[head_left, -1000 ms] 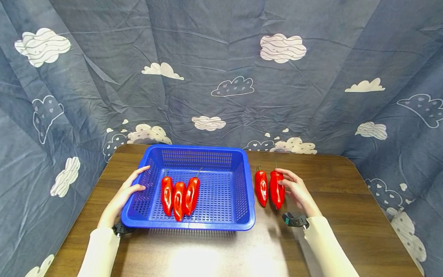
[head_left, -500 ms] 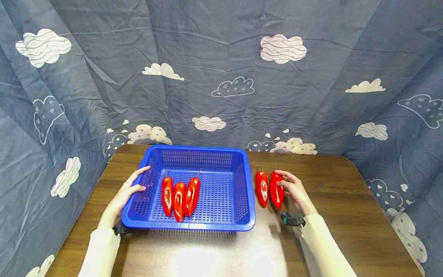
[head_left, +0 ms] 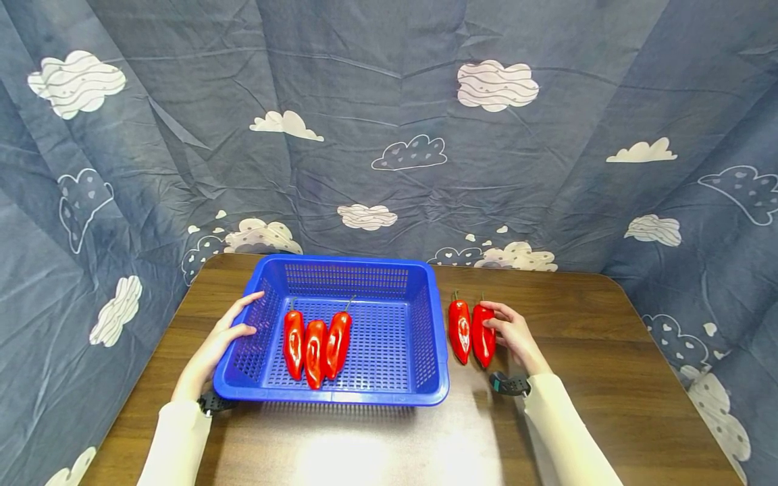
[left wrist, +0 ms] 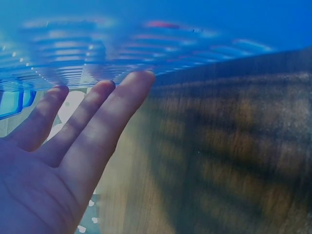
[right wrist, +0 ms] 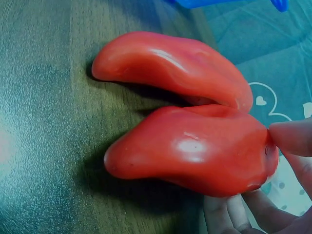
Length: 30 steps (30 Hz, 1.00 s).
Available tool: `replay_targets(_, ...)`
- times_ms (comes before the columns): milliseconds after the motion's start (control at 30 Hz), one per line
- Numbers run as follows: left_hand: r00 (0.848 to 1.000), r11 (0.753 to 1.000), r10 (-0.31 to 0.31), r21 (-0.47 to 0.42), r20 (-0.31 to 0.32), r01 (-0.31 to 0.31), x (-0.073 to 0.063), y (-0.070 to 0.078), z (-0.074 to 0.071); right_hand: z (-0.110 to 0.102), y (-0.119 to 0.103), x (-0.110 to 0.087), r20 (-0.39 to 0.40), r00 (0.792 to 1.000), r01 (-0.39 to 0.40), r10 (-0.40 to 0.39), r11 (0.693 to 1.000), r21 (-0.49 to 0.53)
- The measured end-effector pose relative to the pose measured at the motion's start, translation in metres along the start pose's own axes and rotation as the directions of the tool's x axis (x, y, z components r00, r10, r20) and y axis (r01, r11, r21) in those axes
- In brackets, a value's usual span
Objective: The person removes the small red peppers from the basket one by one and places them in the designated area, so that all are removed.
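My left hand (head_left: 209, 347) holds the left wall of a blue plastic basket (head_left: 331, 396), with thumb and a finger over the rim. Three more fingers (left wrist: 105, 122) press its outer side in the left wrist view. Inside the basket, toward the left, three long red peppers (head_left: 314, 351) lie side by side. To the basket's right, my right hand (head_left: 513, 337) pinches a long red pepper (head_left: 481, 331) near its stem end, thumb on one side and fingers beneath on the other. Another red pepper (right wrist: 170, 63) lies close alongside it.
The basket stands on a brown wooden table (head_left: 583, 324), with bright glare on its front part. Behind and at both sides hangs a dark blue cloth (head_left: 340, 175) with cloud prints. Each wrist carries a black strap (head_left: 510, 385).
My right hand has shifted slightly left, bringing its pepper a little nearer to the one beside it. The left hand and basket stay put.
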<state>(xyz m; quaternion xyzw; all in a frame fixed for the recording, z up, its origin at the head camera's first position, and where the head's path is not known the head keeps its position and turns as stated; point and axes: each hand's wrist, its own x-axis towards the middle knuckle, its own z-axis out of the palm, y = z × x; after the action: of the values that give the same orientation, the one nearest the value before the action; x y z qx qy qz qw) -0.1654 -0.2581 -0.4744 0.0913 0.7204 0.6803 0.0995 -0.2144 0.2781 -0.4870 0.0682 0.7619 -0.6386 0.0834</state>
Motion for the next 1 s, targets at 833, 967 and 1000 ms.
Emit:
replay_targets(833,0.998,0.997,-0.066,-0.025,-0.006,0.066,0.0000,0.0024,0.0006,0.0054,0.0011,0.0025,-0.018,1.000,0.012,-0.012,1.000,-0.024)
replay_targets(967,0.999,0.999,-0.048,-0.012,-0.006,0.048,-0.0003,0.0026,0.0005,0.0033,-0.0007,0.0006,-0.031,0.999,0.015,-0.016,1.000,-0.011)
replay_targets(1000,0.999,0.999,-0.041,-0.007,-0.007,0.040,-0.0003,0.0024,0.0004,0.0029,-0.0013,0.0000,-0.033,0.999,0.021,-0.021,1.000,-0.007)
